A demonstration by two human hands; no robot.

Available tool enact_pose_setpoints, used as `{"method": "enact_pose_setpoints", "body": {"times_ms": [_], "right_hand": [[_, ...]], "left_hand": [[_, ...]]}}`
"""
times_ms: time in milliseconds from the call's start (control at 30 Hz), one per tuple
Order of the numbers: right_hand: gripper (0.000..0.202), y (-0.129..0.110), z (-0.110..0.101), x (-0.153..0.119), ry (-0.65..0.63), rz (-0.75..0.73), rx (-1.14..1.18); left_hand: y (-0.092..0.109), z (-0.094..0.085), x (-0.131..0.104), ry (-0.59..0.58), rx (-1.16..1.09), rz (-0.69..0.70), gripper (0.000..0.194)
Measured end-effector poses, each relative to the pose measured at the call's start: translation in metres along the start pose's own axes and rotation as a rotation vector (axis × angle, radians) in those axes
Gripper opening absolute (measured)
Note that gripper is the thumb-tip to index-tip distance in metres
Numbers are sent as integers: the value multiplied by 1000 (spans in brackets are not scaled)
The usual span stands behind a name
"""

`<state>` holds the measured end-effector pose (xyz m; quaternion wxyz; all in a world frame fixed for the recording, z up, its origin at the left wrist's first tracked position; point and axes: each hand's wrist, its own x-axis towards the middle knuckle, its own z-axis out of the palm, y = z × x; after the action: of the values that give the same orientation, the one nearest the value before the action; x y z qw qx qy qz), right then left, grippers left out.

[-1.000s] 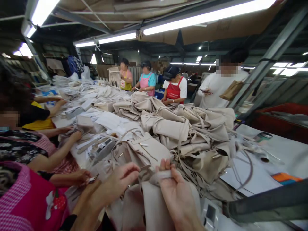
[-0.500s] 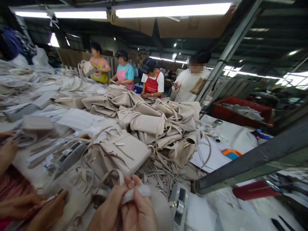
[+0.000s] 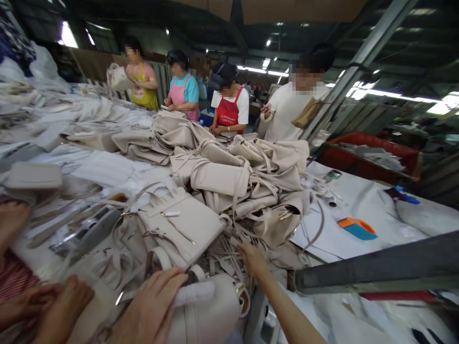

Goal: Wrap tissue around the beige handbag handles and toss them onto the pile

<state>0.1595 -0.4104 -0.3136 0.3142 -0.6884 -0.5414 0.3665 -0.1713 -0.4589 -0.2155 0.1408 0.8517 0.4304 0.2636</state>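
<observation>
Four people (image 3: 229, 112) are standing across the table (image 3: 373, 203), three of them wearing aprons. One orange-and-blue object (image 3: 357, 228) is lying at right, and one red bin (image 3: 375, 155) is standing behind. One near bag (image 3: 208, 315) is sitting beside the left hand (image 3: 152, 298); one bag with a gold zipper (image 3: 186, 222) is lying just beyond. The heap of bags (image 3: 233, 177) is overlapping too much for counting. The lower edge is cutting off the near bag, and the co-workers' hands (image 3: 68, 301) at lower left are blurring.

The left hand is lying back-up across the near bag's top, fingers together beside a white wrapping (image 3: 195, 292); its thumb is hiding, so whether it is gripping cannot be told. The right hand (image 3: 251, 260) is resting at the straps (image 3: 224, 260), forearm slanting up-left, fingertips bending together; whether they are pinching a strap is unclear.
</observation>
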Motion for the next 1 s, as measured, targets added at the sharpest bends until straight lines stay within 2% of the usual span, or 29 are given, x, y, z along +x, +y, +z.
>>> {"method": "enact_pose_setpoints", "body": {"times_ms": [100, 167, 267, 333, 400, 467, 567, 633, 667, 700, 767, 833, 867, 933, 1000], "right_hand": [[14, 23, 25, 27, 41, 53, -300], [21, 33, 30, 32, 40, 23, -442], [32, 46, 20, 32, 39, -74, -574], [31, 51, 7, 29, 46, -125, -621], [27, 50, -8, 25, 75, -156, -636], [26, 40, -26, 19, 134, -174, -621], [25, 4, -50, -7, 238, -195, -513], [31, -28, -57, -39, 167, -175, -290], [37, -45, -56, -59, 33, -112, -43], [41, -61, -51, -79, -172, -16, 209], [44, -89, -29, -116, -619, 227, 475], [52, -111, 4, -140, -768, 286, 633], [55, -120, 21, -146, -759, 307, 702], [56, -135, 51, -146, -623, 331, 839], [55, -147, 71, -138, -474, 344, 914]], "left_hand": [[10, -10, -7, -117, 92, -94, 59], [21, -18, -9, -166, 124, -156, 61], [36, -21, -3, -150, 88, -171, 41], [45, -18, 5, -133, -23, -172, 27], [50, -14, 14, -130, -166, -219, 25], [52, -12, 22, -138, -289, -309, 27], [49, -14, 32, -140, -405, -414, 25], [46, -18, 36, -123, -432, -450, 22], [45, -20, 37, -111, -435, -462, 21], [45, -21, 38, -99, -437, -472, 20], [48, -24, 36, -77, -441, -486, 19], [55, -26, 31, -62, -452, -488, 20], [60, -26, 27, -67, -460, -483, 20], [67, -24, 17, -74, -483, -478, 22], [68, -18, 9, -29, -519, -532, 29]]}}
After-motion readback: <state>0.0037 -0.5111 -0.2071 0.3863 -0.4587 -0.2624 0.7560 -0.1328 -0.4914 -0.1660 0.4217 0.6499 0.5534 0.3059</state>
